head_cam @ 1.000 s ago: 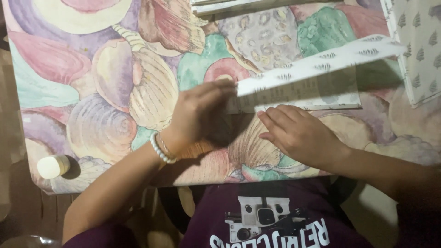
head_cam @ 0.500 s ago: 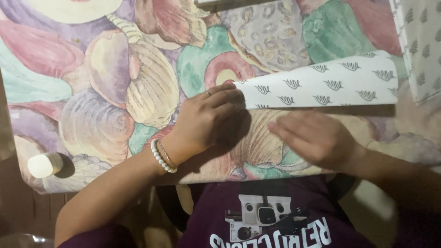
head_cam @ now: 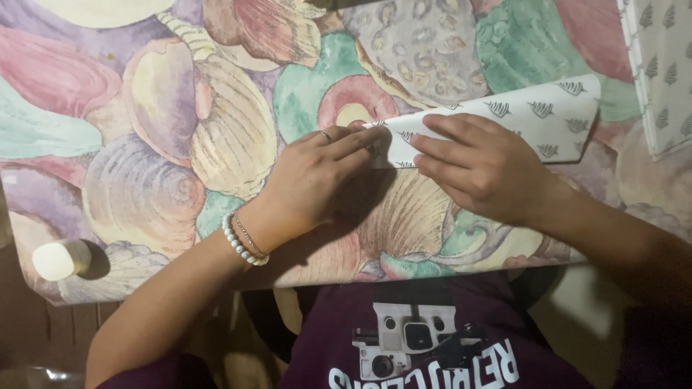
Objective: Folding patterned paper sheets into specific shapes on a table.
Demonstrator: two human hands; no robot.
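A folded sheet of white paper (head_cam: 533, 115) printed with small dark leaf shapes lies on a table covered in a pastel shell-patterned cloth (head_cam: 144, 122). My left hand (head_cam: 317, 180), wearing a ring and a white bead bracelet, presses its fingertips on the paper's left end. My right hand (head_cam: 476, 162) lies flat on the paper's lower edge, fingers pointing left, nearly touching the left fingertips. Both hands press down on the sheet; neither lifts it.
More of the same patterned paper (head_cam: 667, 72) lies at the right edge. A small cream cylinder (head_cam: 61, 259) rests at the table's near left corner. The table's front edge runs just in front of my dark purple shirt (head_cam: 425, 338).
The paper, earlier raised and partly unfolded, now lies folded flat. My right hand has moved up and left onto it, and my left hand's fingers have stretched out along the fold.
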